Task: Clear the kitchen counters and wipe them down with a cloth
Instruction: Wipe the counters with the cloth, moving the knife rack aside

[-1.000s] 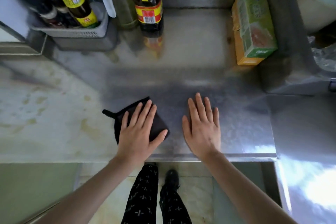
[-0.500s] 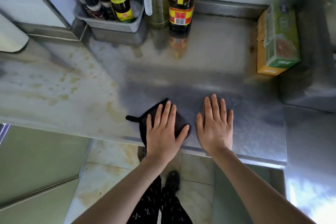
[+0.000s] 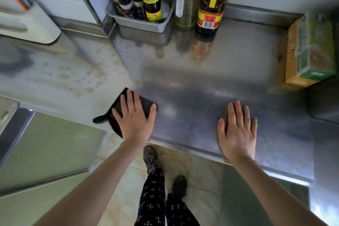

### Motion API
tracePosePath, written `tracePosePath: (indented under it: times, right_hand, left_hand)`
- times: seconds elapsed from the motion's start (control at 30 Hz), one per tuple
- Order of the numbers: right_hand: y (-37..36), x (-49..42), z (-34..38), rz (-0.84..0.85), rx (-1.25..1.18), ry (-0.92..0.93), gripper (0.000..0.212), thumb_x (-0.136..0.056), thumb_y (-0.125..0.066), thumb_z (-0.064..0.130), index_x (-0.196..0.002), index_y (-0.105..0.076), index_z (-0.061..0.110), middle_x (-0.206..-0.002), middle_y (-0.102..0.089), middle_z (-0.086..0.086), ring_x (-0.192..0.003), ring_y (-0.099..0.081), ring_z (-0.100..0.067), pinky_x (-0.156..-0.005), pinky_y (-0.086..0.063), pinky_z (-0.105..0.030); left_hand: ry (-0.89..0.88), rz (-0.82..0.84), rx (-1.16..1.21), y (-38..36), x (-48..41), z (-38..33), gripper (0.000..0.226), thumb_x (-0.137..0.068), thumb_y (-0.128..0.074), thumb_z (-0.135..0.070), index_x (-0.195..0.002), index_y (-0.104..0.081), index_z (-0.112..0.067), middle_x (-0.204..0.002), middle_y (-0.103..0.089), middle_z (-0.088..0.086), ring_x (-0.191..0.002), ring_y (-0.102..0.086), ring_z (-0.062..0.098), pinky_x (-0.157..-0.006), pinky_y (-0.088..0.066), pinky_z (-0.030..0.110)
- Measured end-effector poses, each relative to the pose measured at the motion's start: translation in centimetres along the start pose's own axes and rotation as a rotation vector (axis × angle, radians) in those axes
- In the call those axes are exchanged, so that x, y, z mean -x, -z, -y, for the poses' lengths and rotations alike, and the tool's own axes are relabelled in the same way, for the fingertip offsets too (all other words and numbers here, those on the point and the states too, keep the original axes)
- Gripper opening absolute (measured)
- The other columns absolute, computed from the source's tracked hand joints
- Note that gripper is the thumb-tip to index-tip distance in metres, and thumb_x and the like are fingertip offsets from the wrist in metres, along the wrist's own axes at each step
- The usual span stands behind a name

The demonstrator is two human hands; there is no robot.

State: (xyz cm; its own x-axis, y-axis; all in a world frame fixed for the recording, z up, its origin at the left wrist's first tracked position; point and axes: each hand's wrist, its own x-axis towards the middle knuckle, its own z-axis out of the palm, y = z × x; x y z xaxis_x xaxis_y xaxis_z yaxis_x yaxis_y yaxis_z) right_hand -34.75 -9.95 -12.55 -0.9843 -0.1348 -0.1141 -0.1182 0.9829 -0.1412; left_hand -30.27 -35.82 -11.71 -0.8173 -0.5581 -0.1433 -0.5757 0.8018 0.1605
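Observation:
A dark folded cloth [image 3: 145, 103] lies on the steel counter [image 3: 192, 108] near its front edge, one corner hanging over the edge. My left hand [image 3: 134, 117] presses flat on top of it, fingers spread. My right hand [image 3: 237, 130] rests flat on the bare counter to the right, fingers apart, holding nothing. Yellowish stains [image 3: 82, 80] mark the counter to the left of the cloth.
At the back stand a grey basket [image 3: 141, 24] of sauce bottles, a clear jug [image 3: 185, 0] and a large oil bottle [image 3: 211, 7]. A green and orange box [image 3: 310, 49] sits back right. A white appliance [image 3: 27, 22] is at the left.
My left hand has slid the cloth leftward, away from my right hand, toward the stained area. The gap between the hands has widened. The view has shifted left.

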Motion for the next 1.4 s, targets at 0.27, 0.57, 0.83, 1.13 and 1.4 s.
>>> tracePosePath:
  times: [0.27,0.57,0.83,1.13,1.4]
  right_hand:
    - [0.1,0.0,0.2,0.022,0.017,-0.026,0.062,-0.095,-0.008,0.047,-0.149,-0.012,0.02,-0.158,-0.006,0.0,-0.146,-0.002,-0.022,-0.118,-0.006,-0.046]
    - [0.2,0.0,0.3,0.025,0.02,-0.034,0.061,-0.094,-0.011,0.046,-0.149,-0.016,0.019,-0.158,-0.01,0.0,-0.145,-0.005,-0.022,-0.117,-0.009,-0.045]
    - [0.7,0.1,0.5,0.048,0.028,-0.04,0.062,-0.094,-0.01,0.046,-0.149,-0.019,0.017,-0.157,-0.013,-0.003,-0.145,-0.008,-0.025,-0.117,-0.012,-0.048]
    - [1.0,-6.7,10.8,0.052,-0.141,0.178,0.057,-0.094,-0.02,0.039,-0.146,-0.029,0.018,-0.156,-0.018,-0.002,-0.144,-0.013,-0.024,-0.114,-0.008,-0.044]
    - [-0.2,-13.1,12.5,0.011,-0.026,0.217,0.054,-0.094,-0.025,0.036,-0.142,-0.036,0.013,-0.151,-0.031,-0.01,-0.139,-0.029,-0.031,-0.11,-0.025,-0.051]
  left_hand:
    - [-0.623,0.163,-0.111,-0.7,4.0,-2.6,0.076,-0.088,-0.009,-0.067,-0.146,-0.024,-0.02,-0.155,-0.018,-0.002,-0.143,-0.017,0.02,-0.109,-0.022,0.059]
    - [-0.018,-0.033,0.039,1.6,-7.1,6.6,0.068,-0.092,-0.027,-0.059,-0.146,-0.022,-0.018,-0.157,-0.014,0.0,-0.143,-0.009,0.022,-0.112,-0.01,0.056]
    - [-0.476,0.075,-0.051,0.7,-1.4,-0.4,0.074,-0.085,-0.022,-0.062,-0.144,-0.028,-0.017,-0.155,-0.021,0.001,-0.142,-0.018,0.023,-0.11,-0.016,0.054]
    - [-0.634,0.004,-0.103,0.4,-8.5,0.2,0.071,-0.083,-0.032,-0.062,-0.139,-0.041,-0.019,-0.15,-0.033,-0.001,-0.138,-0.03,0.021,-0.107,-0.02,0.05]
    - [-0.239,0.005,-0.04,2.3,-16.0,1.9,0.078,-0.082,-0.016,-0.063,-0.144,-0.027,-0.017,-0.155,-0.02,0.001,-0.142,-0.014,0.022,-0.11,-0.012,0.054]
